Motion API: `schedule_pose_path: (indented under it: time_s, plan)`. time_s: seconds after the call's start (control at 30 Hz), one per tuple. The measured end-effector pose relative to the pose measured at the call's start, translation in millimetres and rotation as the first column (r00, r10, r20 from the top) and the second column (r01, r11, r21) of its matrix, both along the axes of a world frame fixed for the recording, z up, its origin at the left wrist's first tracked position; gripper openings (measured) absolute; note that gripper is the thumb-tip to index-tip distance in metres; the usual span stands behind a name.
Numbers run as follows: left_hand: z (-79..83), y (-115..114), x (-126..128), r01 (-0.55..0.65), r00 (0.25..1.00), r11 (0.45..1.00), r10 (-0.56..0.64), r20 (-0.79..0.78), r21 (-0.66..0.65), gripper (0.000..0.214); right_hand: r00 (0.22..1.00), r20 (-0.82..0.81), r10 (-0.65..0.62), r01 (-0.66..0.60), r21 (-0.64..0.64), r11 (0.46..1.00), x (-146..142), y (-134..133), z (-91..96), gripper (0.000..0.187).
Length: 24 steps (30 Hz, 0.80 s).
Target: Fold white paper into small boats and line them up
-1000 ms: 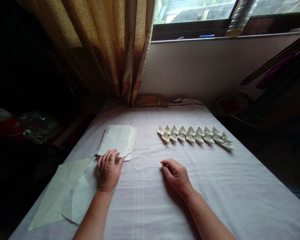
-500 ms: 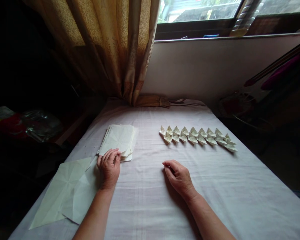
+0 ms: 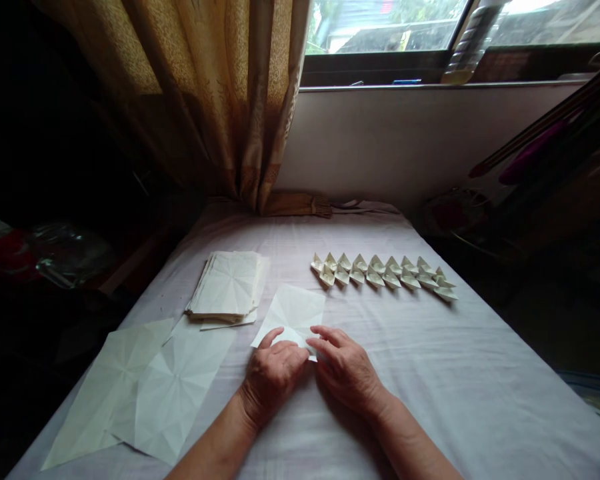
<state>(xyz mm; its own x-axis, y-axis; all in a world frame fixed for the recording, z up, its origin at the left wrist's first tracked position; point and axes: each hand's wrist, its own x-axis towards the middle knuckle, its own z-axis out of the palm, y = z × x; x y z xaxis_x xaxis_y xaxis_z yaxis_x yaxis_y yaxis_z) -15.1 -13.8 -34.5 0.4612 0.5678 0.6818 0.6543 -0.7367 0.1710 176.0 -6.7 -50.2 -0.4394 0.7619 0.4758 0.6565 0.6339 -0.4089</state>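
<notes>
From the head view, one creased sheet (image 3: 293, 310) is laid flat on the cloth (image 3: 430, 373), centred where both hands can reach it. Its near edge is gripped by the curled left hand (image 3: 273, 373) and steadied by the right hand (image 3: 347, 367), whose fingers lie loosely spread. The stack (image 3: 227, 283) and boats (image 3: 383, 273) are kept beyond, apart.

One camera, worn on the head, looks forward and steeply down from above the near end of the pale cloth-covered desk (image 3: 430, 400). It faces the white wall (image 3: 405, 147) and the dark-framed window (image 3: 390, 40) beyond the far end, with the gold patterned curtain (image 3: 220, 100) at upper left. The view is close: both forearms enter from the bottom edge, and the left hand (image 3: 273, 373) and right hand (image 3: 347, 370) lie low at centre. The wide lens takes in dim surroundings on either side.
</notes>
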Motion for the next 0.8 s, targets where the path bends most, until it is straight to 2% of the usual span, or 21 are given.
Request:
schedule_pose_path:
  time_s: [0.17,0.3,0.37,0.47,0.57,0.67,0.73,0.8]
  plan:
    - [5.4,-1,-6,-0.022,0.999,1.0,0.022,-0.024,-0.002,0.012,0.998,-0.016,0.063,-0.062,0.032,0.998,5,2,3.4,0.02]
    - [4.1,4,-30,-0.128,0.99,0.992,0.127,-0.061,-0.022,0.022,0.998,-0.057,0.031,-0.03,0.018,0.999,18,-1,1.6,0.019]
    - [1.4,9,-44,-0.135,0.986,0.987,0.126,-0.108,-0.083,0.032,0.997,-0.075,0.023,-0.023,0.003,1.0,24,-3,0.6,0.021]
    - [-3.1,15,-55,-0.08,0.983,0.965,0.036,-0.178,-0.251,0.035,0.996,-0.089,0.011,-0.011,-0.006,1.0,32,-7,0.9,0.025]
    - [-4.5,16,-51,-0.026,0.988,0.921,-0.035,-0.15,-0.388,0.025,0.997,-0.073,-0.032,0.028,-0.051,0.998,35,-11,5.5,0.024]
    - [-1.0,8,-41,0.034,0.996,0.897,-0.065,-0.056,-0.441,0.025,0.995,-0.036,-0.097,0.092,-0.127,0.988,37,-16,12.4,0.026]
    - [2.6,2,-34,0.04,0.999,0.895,-0.049,-0.008,-0.445,0.026,0.99,-0.051,-0.132,0.12,-0.188,0.975,37,-20,15.6,0.027]
    - [5.3,-4,-27,-0.021,1.0,0.895,0.023,0.0,-0.445,0.03,0.979,-0.085,-0.184,0.16,-0.237,0.958,36,-24,16.2,0.026]
